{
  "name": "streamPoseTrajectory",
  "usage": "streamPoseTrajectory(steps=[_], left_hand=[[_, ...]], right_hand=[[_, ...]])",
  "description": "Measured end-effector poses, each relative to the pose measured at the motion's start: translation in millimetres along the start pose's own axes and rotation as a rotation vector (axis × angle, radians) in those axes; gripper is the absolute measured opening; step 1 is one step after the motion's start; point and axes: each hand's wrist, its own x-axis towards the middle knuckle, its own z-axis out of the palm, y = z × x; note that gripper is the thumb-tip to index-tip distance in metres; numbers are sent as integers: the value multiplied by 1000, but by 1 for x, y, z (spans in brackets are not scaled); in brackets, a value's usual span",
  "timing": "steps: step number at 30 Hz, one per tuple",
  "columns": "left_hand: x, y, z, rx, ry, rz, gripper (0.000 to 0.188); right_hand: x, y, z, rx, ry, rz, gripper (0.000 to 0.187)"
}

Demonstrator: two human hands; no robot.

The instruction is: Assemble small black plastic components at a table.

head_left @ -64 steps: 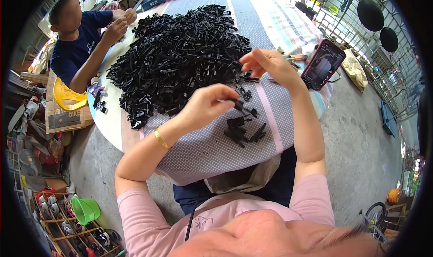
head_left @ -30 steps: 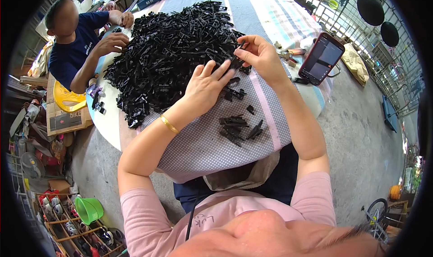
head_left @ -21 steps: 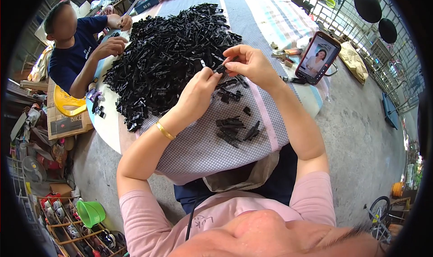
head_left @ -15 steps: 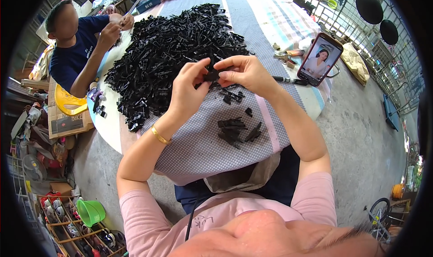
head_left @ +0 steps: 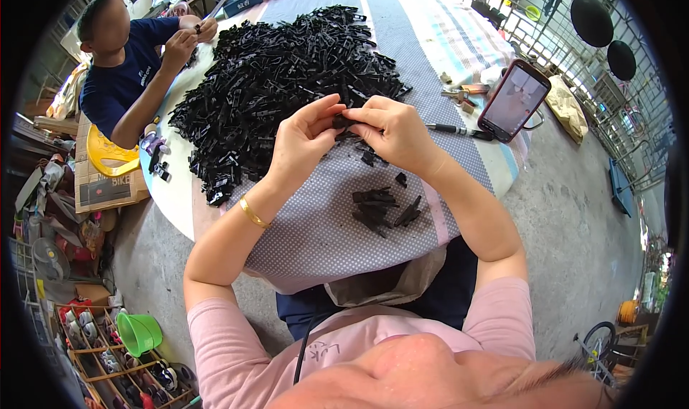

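Note:
My left hand [head_left: 305, 138] and my right hand [head_left: 393, 130] meet above the table, both pinching one small black plastic part [head_left: 343, 120] between the fingertips. A big heap of the same black parts [head_left: 276, 79] lies just beyond my hands. A small cluster of black parts [head_left: 380, 209] sits on the dotted cloth [head_left: 316, 229] near the front edge, below my right wrist. A gold bangle [head_left: 251, 212] circles my left wrist.
A phone [head_left: 514, 100] stands propped at the right on the striped cloth, with a pen-like tool [head_left: 448, 128] and small bits beside it. Another person [head_left: 125, 64] in a dark blue shirt works at the far left. Boxes, a green bowl [head_left: 138, 332] and clutter fill the floor left.
My left hand reached into the heap, then drew back. Both hands came together over the cloth and now grip one black part between them.

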Motion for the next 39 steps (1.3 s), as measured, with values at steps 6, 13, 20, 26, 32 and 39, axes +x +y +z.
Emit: streamPoseTrajectory(steps=[6, 13, 20, 26, 32, 39], left_hand=[[-1, 3, -2, 38, 56, -23, 47], [-6, 10, 4, 29, 53, 85, 46], [-9, 17, 1, 73, -59, 148, 55], [-10, 26, 1, 39, -62, 139, 68], [-14, 21, 6, 52, -344, -82, 67], [-14, 24, 4, 389, -576, -138, 38]], right_hand=[[-1, -3, 4, -24, 39, -69, 18], [4, 6, -6, 654, -243, 343, 39], [2, -6, -7, 511, -125, 283, 28], [6, -2, -12, 575, -65, 297, 26], [14, 36, -58, 421, 37, 382, 28], [5, 45, -45, -334, -299, 303, 23]])
